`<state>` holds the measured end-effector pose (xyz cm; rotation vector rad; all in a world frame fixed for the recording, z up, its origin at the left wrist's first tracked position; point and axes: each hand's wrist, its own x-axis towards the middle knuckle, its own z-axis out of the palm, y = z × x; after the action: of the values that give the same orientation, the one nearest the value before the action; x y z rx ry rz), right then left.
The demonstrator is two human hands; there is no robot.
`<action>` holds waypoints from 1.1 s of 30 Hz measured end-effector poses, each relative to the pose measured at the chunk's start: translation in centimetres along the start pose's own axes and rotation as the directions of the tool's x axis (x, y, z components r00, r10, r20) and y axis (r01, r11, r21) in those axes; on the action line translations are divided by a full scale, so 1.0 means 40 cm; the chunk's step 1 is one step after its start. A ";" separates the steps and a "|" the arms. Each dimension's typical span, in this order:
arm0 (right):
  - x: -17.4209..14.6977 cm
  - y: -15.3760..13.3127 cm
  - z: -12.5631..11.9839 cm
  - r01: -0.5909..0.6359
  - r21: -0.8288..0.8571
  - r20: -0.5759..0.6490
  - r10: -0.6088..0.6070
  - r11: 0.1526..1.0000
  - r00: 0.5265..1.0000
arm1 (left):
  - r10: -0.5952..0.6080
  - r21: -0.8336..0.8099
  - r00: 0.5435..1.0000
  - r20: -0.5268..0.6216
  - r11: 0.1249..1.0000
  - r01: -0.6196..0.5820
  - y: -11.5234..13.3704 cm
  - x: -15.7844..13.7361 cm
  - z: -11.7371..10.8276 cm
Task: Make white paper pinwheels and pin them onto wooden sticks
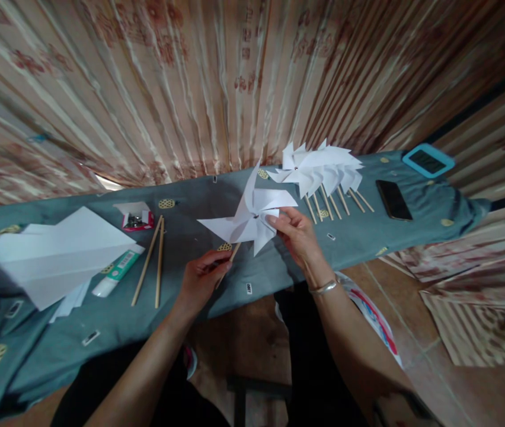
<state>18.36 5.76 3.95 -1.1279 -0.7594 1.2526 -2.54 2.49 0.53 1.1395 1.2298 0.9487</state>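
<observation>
A white paper pinwheel (pixel 246 224) on a wooden stick is held up over the cloth-covered table. My left hand (pixel 203 279) is closed round the stick (pixel 233 254) below the paper blades. With the thumb on top, my right hand (pixel 296 232) pinches the pinwheel's right blade near its centre, where a small dark pin (pixel 255 216) shows. Left of my left hand lie two bare wooden sticks (pixel 160 261). Beyond my right hand, several finished-looking pinwheels (pixel 323 169) overlap in a row, their sticks pointing toward me.
On the left, white paper sheets (pixel 57 249) lie beside a green-and-white glue stick (pixel 119 271). Behind the sticks stands an open red box (pixel 137 219) of small metal pins. A black phone (pixel 393 200) and a blue-framed device (pixel 428 160) lie right. A pleated curtain (pixel 181 83) hangs behind.
</observation>
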 end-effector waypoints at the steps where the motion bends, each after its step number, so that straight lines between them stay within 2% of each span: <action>1: -0.001 0.001 0.000 -0.006 -0.002 0.008 0.006 1.000 1.000 | -0.008 -0.005 1.000 -0.001 1.000 0.008 -0.001 0.000 0.000; 10: -0.011 0.004 0.012 -0.055 0.036 0.033 0.054 0.998 0.998 | -0.037 -0.090 0.999 0.018 0.995 0.039 -0.003 0.000 0.008; 22: -0.023 0.004 0.020 -0.130 0.083 0.078 0.124 0.988 0.989 | -0.071 -0.107 0.997 -0.004 0.992 0.070 -0.004 -0.001 0.014; 33: -0.020 0.027 0.026 -0.165 0.136 0.054 0.159 0.977 0.986 | -0.091 -0.153 0.996 -0.006 0.984 0.089 -0.014 0.001 0.021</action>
<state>16.88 5.15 3.35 -1.0675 -0.6101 1.4490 -1.72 2.30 -0.05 0.9509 1.1877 0.9664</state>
